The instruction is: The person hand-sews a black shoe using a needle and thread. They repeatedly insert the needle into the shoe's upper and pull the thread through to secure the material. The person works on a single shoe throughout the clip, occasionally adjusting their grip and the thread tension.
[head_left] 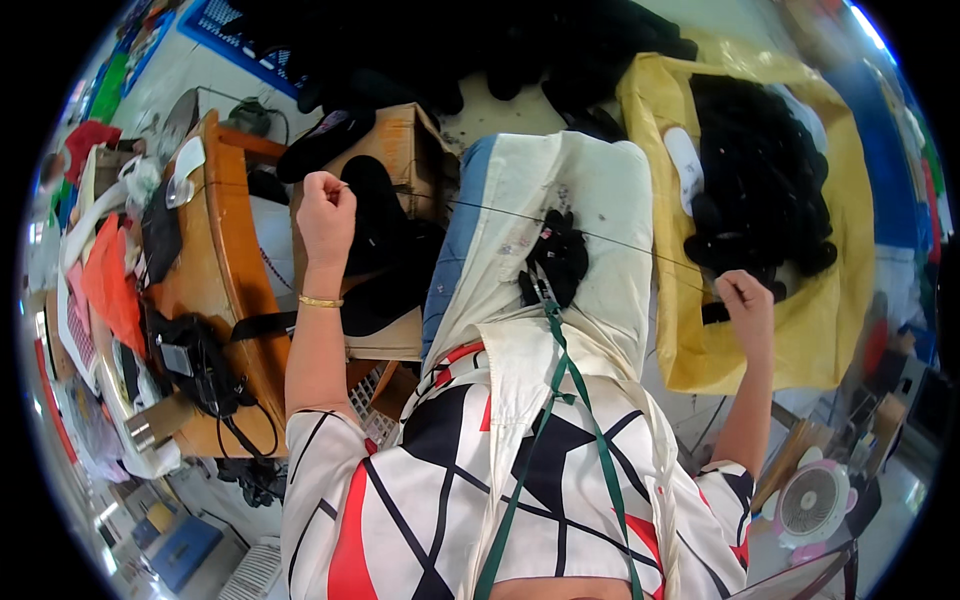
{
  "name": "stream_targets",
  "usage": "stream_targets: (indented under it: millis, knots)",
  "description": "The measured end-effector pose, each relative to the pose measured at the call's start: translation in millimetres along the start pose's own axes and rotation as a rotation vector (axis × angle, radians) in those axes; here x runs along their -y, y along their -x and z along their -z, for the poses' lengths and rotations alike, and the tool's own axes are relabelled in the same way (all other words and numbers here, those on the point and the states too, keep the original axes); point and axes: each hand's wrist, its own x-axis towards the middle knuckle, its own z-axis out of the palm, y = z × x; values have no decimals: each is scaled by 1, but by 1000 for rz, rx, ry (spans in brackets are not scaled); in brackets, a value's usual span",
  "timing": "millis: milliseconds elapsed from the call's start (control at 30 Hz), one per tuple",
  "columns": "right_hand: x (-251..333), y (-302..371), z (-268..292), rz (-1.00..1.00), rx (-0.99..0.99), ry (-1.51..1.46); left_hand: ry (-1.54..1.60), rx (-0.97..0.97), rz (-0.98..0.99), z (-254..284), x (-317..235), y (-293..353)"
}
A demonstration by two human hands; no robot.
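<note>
A thin dark thread (625, 244) runs taut across my lap, from one hand to the other. At its left end my left hand (328, 215) is raised, fingers pinched on it, in front of black insoles or slipper-like pieces (375, 205) by a cardboard box. My right hand (745, 300) pinches the other end, over the near part of a yellow sack. Beneath the thread, a small bunched black fabric piece (562, 255) lies on the white cloth (610, 190) over my lap. Metal snips (541, 285) on a green ribbon (558, 345) rest against it.
The yellow sack (640, 120) at the right is filled with black pieces and a white sole-shaped one (685, 170). At the left stand a wooden table (215, 260) and cardboard box (400, 150). A dark heap (430, 50) lies beyond. A fan (812, 502) stands lower right.
</note>
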Motion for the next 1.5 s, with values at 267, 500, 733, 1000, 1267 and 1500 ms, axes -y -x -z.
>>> stream_targets:
  millis: [267,500,733,1000,1267,1500]
  knots:
    - [-106,38,57,-129,-271,143,-139,77,-41,-25,6,-30]
    - [-159,52,81,-374,-532,-653,-194,176,-112,-48,0,-41]
    - [-179,51,118,-1,-380,-2071,-182,266,-289,-97,-28,-42]
    - [-186,49,105,-42,-641,-1654,-153,566,-218,-116,-114,2]
    - [-45,-6,-62,-225,-317,-1156,-292,320,-256,-82,-67,-28]
    - [21,-34,-112,-96,37,-1007,-501,282,-123,-68,-41,-27]
